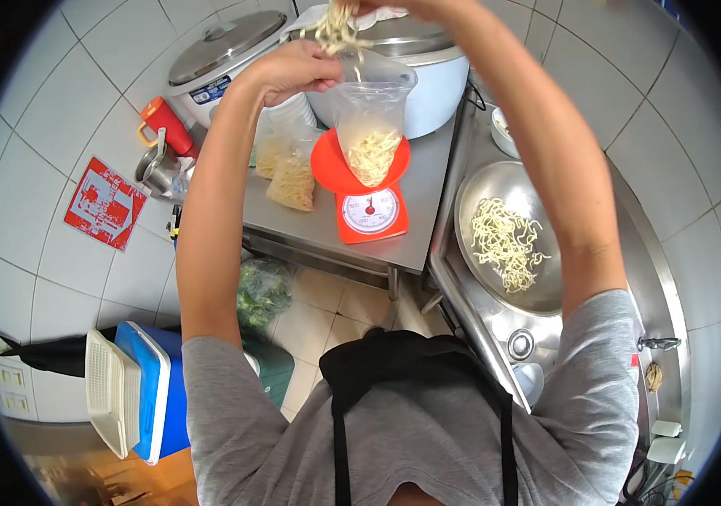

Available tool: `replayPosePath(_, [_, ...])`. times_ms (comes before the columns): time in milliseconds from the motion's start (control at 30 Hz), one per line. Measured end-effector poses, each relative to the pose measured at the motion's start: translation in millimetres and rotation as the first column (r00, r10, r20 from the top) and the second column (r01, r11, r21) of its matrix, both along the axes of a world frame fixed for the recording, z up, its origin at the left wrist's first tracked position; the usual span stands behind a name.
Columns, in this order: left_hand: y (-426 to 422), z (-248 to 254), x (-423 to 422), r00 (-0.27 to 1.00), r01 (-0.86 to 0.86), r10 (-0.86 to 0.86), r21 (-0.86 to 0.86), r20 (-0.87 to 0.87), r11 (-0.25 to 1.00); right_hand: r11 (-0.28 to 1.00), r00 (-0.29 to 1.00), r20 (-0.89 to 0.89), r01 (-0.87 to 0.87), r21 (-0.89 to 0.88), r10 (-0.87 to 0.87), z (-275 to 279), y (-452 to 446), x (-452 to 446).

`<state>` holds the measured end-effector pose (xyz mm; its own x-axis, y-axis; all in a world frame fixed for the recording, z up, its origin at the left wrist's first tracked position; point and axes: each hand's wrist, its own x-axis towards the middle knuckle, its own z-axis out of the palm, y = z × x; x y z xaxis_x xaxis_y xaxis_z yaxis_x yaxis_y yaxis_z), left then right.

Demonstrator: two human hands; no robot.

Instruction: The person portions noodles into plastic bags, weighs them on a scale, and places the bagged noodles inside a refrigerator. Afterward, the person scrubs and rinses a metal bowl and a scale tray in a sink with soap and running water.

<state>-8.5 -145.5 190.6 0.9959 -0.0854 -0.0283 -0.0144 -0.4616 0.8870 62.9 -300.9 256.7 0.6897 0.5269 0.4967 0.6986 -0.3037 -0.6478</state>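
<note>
My left hand (303,69) is closed on the rim of a clear plastic bag (373,105), holding its mouth up. Pale noodles (375,156) fill the bag's lower part, which rests on the red pan (332,169) of a red kitchen scale (371,215) with a white dial. Above the bag, a bunch of noodles (339,32) hangs from my right hand (390,5), partly cut off by the top of the view. More loose noodles (508,244) lie in a wide metal bowl (552,282) to the right.
Filled noodle bags (293,184) stand left of the scale on the steel counter (428,228). Behind are two large lidded cookers (225,55). A red mug (166,125) and metal jug (156,173) sit at the left. The bowl is over a steel sink (487,350).
</note>
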Motion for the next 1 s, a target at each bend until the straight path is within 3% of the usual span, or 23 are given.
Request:
replayPosePath(67, [13,-6,6,0.998,0.049,-0.049,-0.018,-0.032,0.999,0.991,0.996,0.077,0.049,-0.124,-0.04,-33,17,12])
replayPosePath(100, [15,-5,5,0.998,0.047,-0.047,0.012,-0.035,0.999,0.964,0.983,0.183,0.02,-0.265,0.03,-47,19,18])
replayPosePath(133, [16,-4,3,0.998,0.045,-0.043,0.041,-0.04,0.998,0.943,0.992,0.047,-0.098,-0.319,0.119,-57,19,17])
replayPosePath(200, [19,-1,-3,0.999,0.03,-0.029,0.057,-0.026,0.998,0.929,0.97,0.182,-0.084,-0.36,0.158,-64,21,20])
replayPosePath(300, [13,8,-13,1.0,0.0,-0.002,0.073,0.031,0.997,0.963,0.986,0.158,-0.012,-0.27,0.057,-57,13,22])
replayPosePath(400, [9,14,-16,0.998,-0.01,0.002,0.152,0.059,0.988,0.887,0.867,0.498,0.253,-0.386,-0.031,-65,5,20])
replayPosePath(467, [9,10,-14,0.996,-0.033,0.015,0.202,0.089,0.979,0.87,0.971,0.231,0.167,-0.464,-0.063,-69,-2,19])
replayPosePath(533, [8,12,-15,0.996,-0.021,0.0,0.246,0.086,0.969,0.86,0.993,-0.051,0.064,-0.507,-0.104,-72,-7,20])
replayPosePath(667, [1,8,-12,0.99,-0.093,0.053,0.329,0.131,0.94,0.935,0.974,0.203,0.163,-0.315,-0.102,-83,-3,33])
replayPosePath(767, [9,1,-6,0.983,-0.102,0.036,0.379,0.177,0.92,0.974,0.938,0.344,0.109,-0.199,-0.035,-84,-1,44])
replayPosePath(867, [9,1,-12,0.972,-0.158,0.066,0.415,0.227,0.896,0.973,0.99,0.142,0.01,-0.231,0.024,-69,-13,29])
replayPosePath(1000, [6,-7,-13,0.953,-0.187,0.075,0.377,0.293,0.907,0.978,0.982,-0.169,0.048,-0.204,-0.083,-64,-25,8])
